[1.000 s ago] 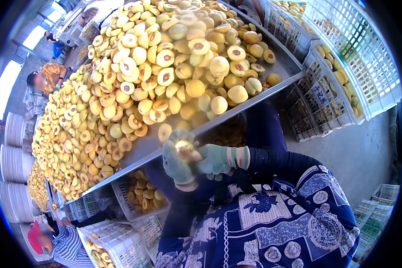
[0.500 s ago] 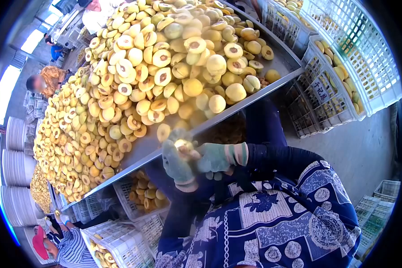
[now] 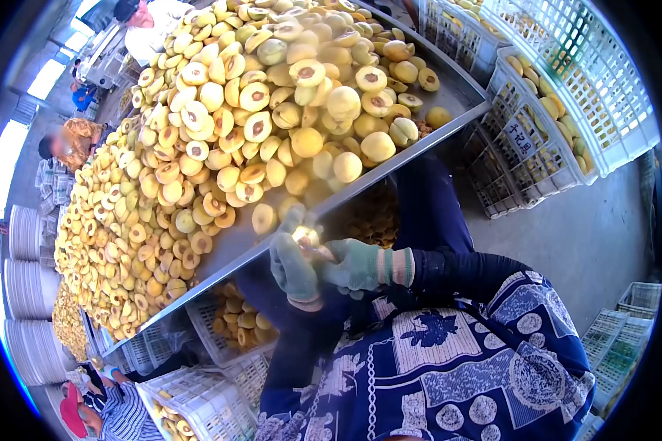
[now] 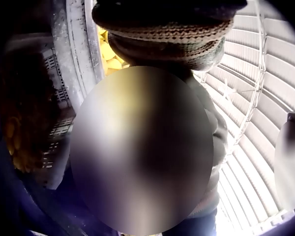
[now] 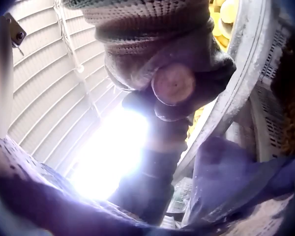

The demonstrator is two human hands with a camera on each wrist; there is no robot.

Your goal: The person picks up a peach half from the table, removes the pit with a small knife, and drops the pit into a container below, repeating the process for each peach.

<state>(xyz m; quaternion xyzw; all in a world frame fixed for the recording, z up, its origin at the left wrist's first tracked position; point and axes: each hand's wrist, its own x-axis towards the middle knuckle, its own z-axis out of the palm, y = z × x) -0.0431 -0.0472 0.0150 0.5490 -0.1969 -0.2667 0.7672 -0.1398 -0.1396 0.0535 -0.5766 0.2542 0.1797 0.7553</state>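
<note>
In the head view, the gloved left hand (image 3: 294,266) grips a yellow fruit (image 3: 304,235) close to the metal table's near edge (image 3: 331,200). Touching or nearly touching it, the gloved right hand (image 3: 354,266) has its fingers curled towards the fruit. In the right wrist view that hand (image 5: 162,64) is closed round a tool with a round handle end (image 5: 174,84); the tool's working tip is hidden. Halved fruits (image 3: 257,126), several with brown centres, lie heaped on the table. A blurred oval covers most of the left wrist view.
Crates of fruit (image 3: 526,143) stand at the right. Below the table are another fruit crate (image 3: 202,316) and a white crate (image 3: 198,393). Stacked round trays (image 3: 31,290) stand at far left. People sit around the heap, one in a striped top (image 3: 125,411).
The head view has shifted slightly, and a person in white at the upper left shows more. Both hands stay together around the fruit, with little visible movement.
</note>
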